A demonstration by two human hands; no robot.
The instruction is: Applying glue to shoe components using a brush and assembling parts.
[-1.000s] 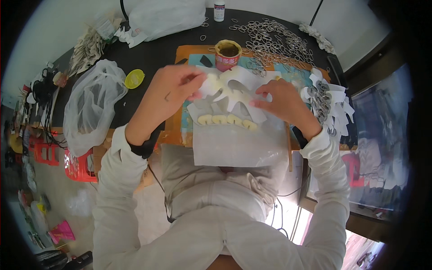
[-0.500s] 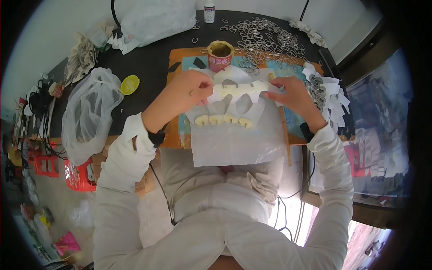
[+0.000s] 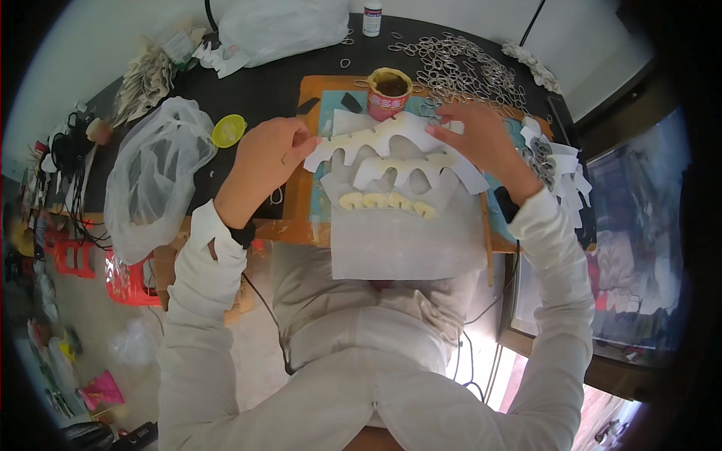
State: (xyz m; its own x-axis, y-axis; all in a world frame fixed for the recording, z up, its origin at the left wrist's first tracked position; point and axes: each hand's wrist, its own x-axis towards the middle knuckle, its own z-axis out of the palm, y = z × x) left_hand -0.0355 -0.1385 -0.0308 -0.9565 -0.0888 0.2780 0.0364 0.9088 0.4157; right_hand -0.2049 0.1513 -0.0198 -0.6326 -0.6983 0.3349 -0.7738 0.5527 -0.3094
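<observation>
A white scalloped strip [image 3: 361, 140] with a yellowish coating along it spans between my hands. My left hand [image 3: 274, 154] has its fingertips closed at the strip's left end. My right hand [image 3: 481, 135] pinches near its right end with thumb and forefinger. Just below, a second coated strip [image 3: 410, 167] with similar arched cut-outs lies on a translucent sheet [image 3: 406, 252]. Lower still is a row of small yellow-coated curved shapes [image 3: 387, 203]. Right behind the held strip stands an open red can [image 3: 388, 104] with a crusted yellowish rim.
Many metal rings [image 3: 474, 71] are heaped at the back right, near a small white bottle [image 3: 371, 19]. White cut pieces [image 3: 568, 177] pile at the right. A clear plastic bag [image 3: 154, 180] and a yellow lid [image 3: 229, 131] sit at the left. A thin wooden stick [image 3: 489, 237] lies along the sheet.
The two coated strips, overlapping before, now show apart, one above the other. My hands are now at the upper strip, and my left hand is farther from my right. The view has shifted slightly.
</observation>
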